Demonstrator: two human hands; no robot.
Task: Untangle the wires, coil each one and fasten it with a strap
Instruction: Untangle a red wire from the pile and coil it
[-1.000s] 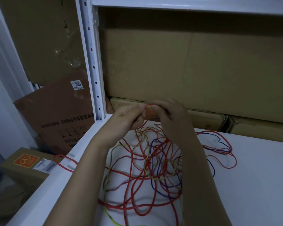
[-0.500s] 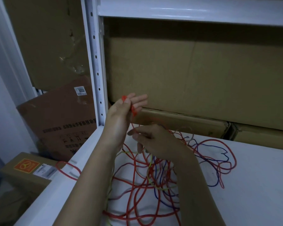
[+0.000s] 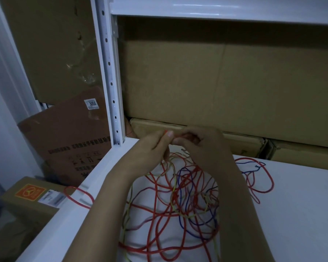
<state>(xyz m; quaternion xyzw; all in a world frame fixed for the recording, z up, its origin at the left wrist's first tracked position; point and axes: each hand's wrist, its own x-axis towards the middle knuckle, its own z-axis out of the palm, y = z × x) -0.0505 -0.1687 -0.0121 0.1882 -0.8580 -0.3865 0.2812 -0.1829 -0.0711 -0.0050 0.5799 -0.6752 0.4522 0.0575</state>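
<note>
Half a second ago the left hand (image 3: pixel 151 146) was raised alone with a red wire end above its fingers, and the right hand (image 3: pixel 201 142) sat lower, over the tangle. The two hands have since come together at one level, in front of the flat carton (image 3: pixel 240 140) that lies at the back edge of the tabletop (image 3: pixel 295 214).

Left hand: forearm rising from the lower left, back of the hand toward the camera, thumb and forefinger pressed together on a red wire end (image 3: pixel 165 131) — its orange-red tip shows just above the thumbnail. Right hand: forearm rising from the lower right, fingers (image 3: pixel 187 138) curled inward toward the left hand's fingertips, touching or nearly touching them. A patch of red shows inside the curl; whether the right fingers actually pinch the wire cannot be told.

The wire tangle (image 3: pixel 178 201) — red, blue and yellow-green strands — lies on the tabletop directly below and between the two forearms, with several strands rising toward the joined fingertips. A red and blue loop (image 3: pixel 261 178) spreads to the right of the right forearm. One red loop (image 3: pixel 78 195) hangs over the tabletop's left edge, beside a small labelled box (image 3: pixel 32 197) lower down.
</note>
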